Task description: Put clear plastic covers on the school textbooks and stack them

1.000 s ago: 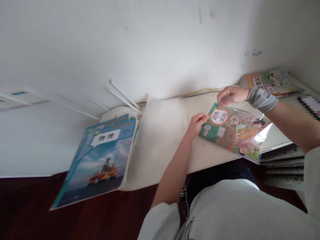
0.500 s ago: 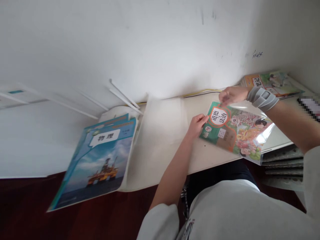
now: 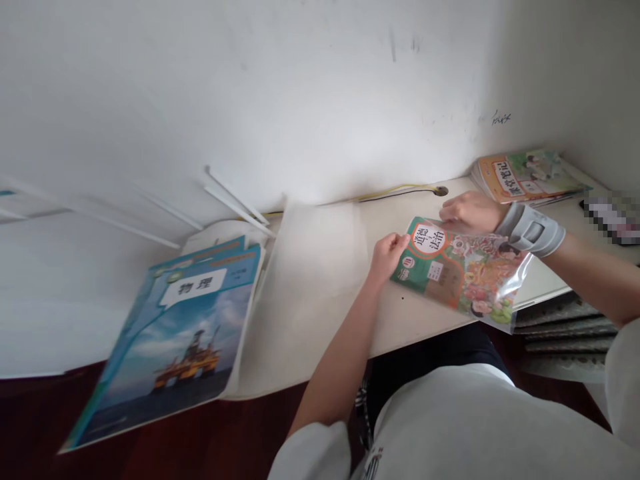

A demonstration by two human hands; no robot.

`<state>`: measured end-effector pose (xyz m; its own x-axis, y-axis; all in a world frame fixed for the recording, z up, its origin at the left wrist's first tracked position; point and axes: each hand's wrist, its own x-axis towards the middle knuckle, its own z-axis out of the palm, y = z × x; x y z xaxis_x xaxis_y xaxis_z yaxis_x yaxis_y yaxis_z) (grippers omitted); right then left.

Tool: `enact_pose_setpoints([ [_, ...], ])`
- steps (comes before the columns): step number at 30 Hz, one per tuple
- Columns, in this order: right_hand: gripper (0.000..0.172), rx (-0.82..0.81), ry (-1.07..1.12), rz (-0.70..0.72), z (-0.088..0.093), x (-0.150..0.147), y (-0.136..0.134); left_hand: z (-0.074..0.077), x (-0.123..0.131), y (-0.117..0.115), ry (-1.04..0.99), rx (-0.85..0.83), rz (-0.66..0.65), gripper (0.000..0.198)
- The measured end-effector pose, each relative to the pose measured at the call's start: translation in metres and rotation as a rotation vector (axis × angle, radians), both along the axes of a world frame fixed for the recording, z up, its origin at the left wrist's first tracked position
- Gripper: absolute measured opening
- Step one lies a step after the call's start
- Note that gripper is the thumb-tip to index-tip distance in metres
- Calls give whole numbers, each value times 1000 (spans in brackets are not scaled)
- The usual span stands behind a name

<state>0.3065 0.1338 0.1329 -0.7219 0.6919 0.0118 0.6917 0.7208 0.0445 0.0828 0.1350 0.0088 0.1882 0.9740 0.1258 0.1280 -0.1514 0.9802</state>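
Observation:
My left hand (image 3: 390,259) pinches the left edge of a green and orange textbook (image 3: 453,272), which sits in a clear plastic cover with loose plastic past its right end. The book is tilted above the white desk (image 3: 395,327). My right hand (image 3: 473,211), with a grey wrist brace (image 3: 537,230), is at the book's upper edge; its fingers are curled, and whether they hold any of the plastic is too small to tell.
Blue physics books (image 3: 185,347) overhang the desk's left end, beside clear plastic sheets (image 3: 310,267). At the back right are an orange-green book stack (image 3: 530,177) and a phone (image 3: 613,220). Cables run along the wall to a desk hole (image 3: 441,191).
The view has shifted, so most things appear a little lower and further left. My right hand has slid slightly rightward along the book's upper edge. My left hand keeps its grip.

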Motion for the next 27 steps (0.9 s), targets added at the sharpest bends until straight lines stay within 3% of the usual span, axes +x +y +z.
enact_pose_setpoints([
  [3,30,-75,124,47,-3,8,3,2,-9,4,-73,-104,-52,38],
  [7,27,-226,280,38,-6,16,7,12,-24,8,-135,-245,-308,45],
  [10,26,-240,334,-4,-12,17,9,21,-31,10,-60,-237,-437,41],
  [14,28,-304,405,-19,-18,13,15,29,-36,8,18,-224,-475,33],
  [19,23,-375,411,75,-14,-8,26,31,-43,-13,37,-251,-530,28],
  [22,18,-394,385,120,-11,-22,32,29,-48,-29,-6,-246,-487,34],
  [27,18,-460,347,81,-17,-35,40,18,-45,-40,38,-142,-154,33],
])
